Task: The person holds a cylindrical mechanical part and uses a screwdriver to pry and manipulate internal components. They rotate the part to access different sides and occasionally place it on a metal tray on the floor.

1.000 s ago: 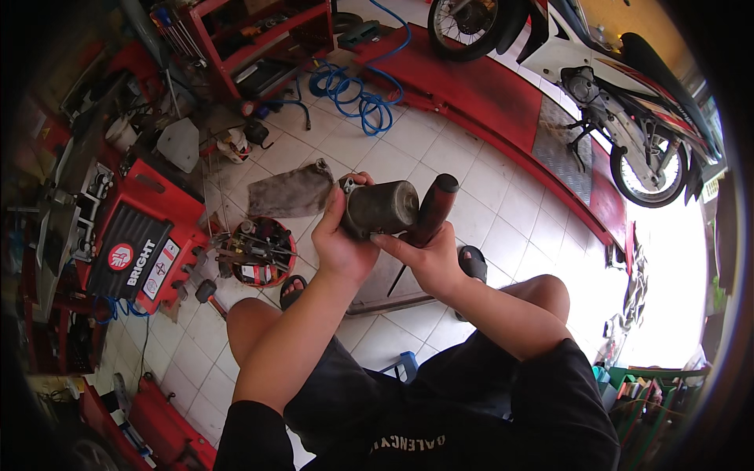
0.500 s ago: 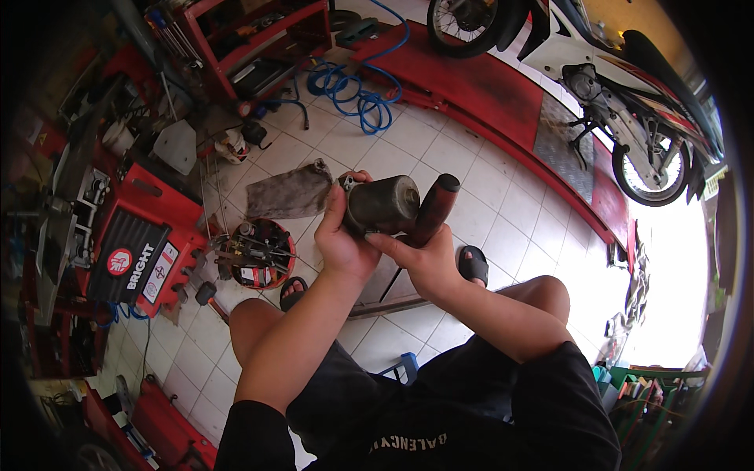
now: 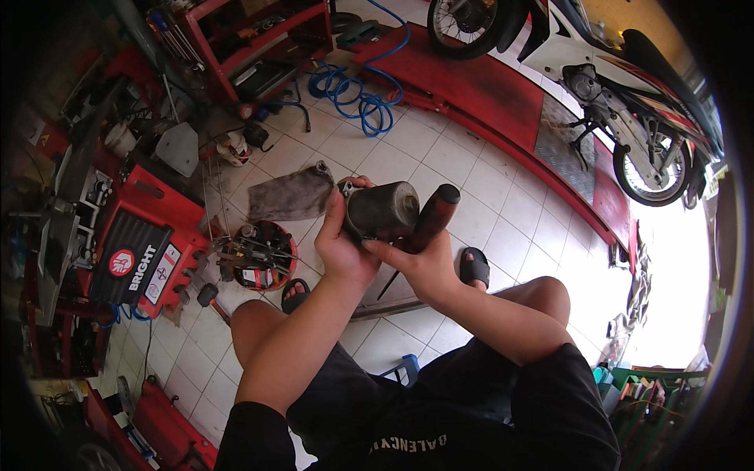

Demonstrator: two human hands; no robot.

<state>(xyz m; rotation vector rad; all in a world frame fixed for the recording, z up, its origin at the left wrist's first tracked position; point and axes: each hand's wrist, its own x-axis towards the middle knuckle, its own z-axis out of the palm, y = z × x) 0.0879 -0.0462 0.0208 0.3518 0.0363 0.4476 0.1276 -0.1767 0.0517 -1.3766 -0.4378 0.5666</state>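
Note:
Over the floor between my knees, my left hand (image 3: 344,250) grips a dark, worn cylindrical electric motor (image 3: 381,208), fingers wrapped round its near and left side. The motor's rounded end cap points right, and a small metal lug shows at its left end. My right hand (image 3: 428,263) is closed round a screwdriver (image 3: 437,213) with a red and black handle. The handle's butt points up, and the thin shaft slants down below the hand. My right thumb reaches over to the motor's underside. The screwdriver's tip is clear of the motor.
A grey rag (image 3: 287,195) and a round red tub of tools (image 3: 263,259) lie on the tiled floor to the left. Beyond are a coiled blue hose (image 3: 353,94) and a red lift platform (image 3: 471,86) bearing a motorcycle (image 3: 605,86). A red machine (image 3: 137,251) stands left.
Both hands, with the motor and the screwdriver, have shifted very slightly downward in the picture. The grips are the same.

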